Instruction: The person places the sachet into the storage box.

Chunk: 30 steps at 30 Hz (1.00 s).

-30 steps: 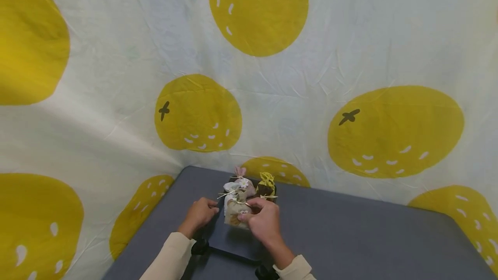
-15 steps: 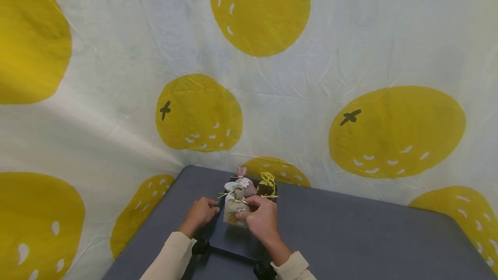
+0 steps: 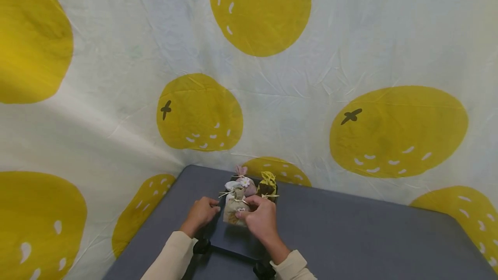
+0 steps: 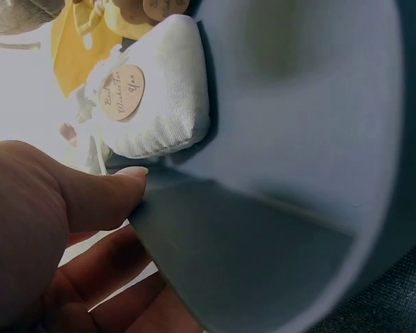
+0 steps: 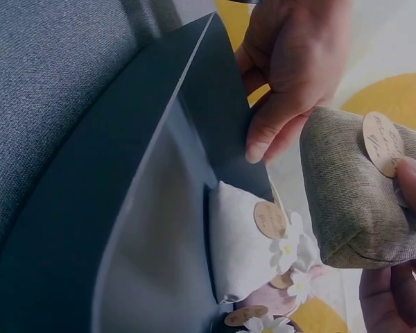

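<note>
My right hand (image 3: 263, 221) pinches a small tan burlap sachet (image 5: 343, 184) with a round paper tag, thumb on its tag side. It holds the sachet over a dark grey open box (image 5: 69, 229). My left hand (image 3: 200, 214) grips the left wall of this box; in the left wrist view its thumb (image 4: 118, 198) lies over the edge, the other fingers outside. Inside stands a white sachet (image 4: 168, 94), tagged and tied, close to that thumb. Behind it are a pink sachet (image 3: 249, 189) with a white flower and a yellow and brown bag (image 3: 267, 185).
The box stands on a dark grey table (image 3: 350, 232) near its back left corner. A white cloth (image 3: 284, 120) printed with yellow fruit hangs behind and to the left. Black wrist cameras (image 3: 201, 246) sit at both cuffs.
My right hand has shifted slightly left and up with the tan sachet. The left hand keeps its grip on the box wall.
</note>
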Each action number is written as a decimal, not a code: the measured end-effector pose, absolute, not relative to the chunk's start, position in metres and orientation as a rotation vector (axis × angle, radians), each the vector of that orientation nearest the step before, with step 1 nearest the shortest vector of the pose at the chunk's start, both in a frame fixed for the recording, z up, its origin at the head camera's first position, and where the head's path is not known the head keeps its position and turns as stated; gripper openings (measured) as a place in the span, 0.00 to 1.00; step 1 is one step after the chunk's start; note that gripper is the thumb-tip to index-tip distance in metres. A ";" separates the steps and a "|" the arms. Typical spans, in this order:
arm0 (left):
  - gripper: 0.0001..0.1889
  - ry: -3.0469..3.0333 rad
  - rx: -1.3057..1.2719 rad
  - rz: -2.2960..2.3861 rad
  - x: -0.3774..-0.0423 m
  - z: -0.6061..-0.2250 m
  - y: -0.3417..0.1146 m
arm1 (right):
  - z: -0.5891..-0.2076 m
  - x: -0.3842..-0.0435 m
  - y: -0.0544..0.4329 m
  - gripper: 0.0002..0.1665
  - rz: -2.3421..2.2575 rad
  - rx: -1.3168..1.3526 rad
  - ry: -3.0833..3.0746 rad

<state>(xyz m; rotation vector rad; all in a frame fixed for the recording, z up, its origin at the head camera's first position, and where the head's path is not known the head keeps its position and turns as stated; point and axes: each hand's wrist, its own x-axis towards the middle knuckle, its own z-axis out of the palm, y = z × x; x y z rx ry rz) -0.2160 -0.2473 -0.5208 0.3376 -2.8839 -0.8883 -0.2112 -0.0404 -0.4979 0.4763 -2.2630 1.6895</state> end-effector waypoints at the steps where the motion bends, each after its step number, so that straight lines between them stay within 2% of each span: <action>1: 0.13 -2.882 0.331 -0.882 -0.216 -0.521 -0.248 | -0.498 -0.211 -0.041 0.16 1.692 0.472 -2.269; 30: 0.12 -2.875 0.314 -0.850 -0.218 -0.525 -0.251 | -0.514 -0.215 -0.055 0.17 1.588 0.449 -2.413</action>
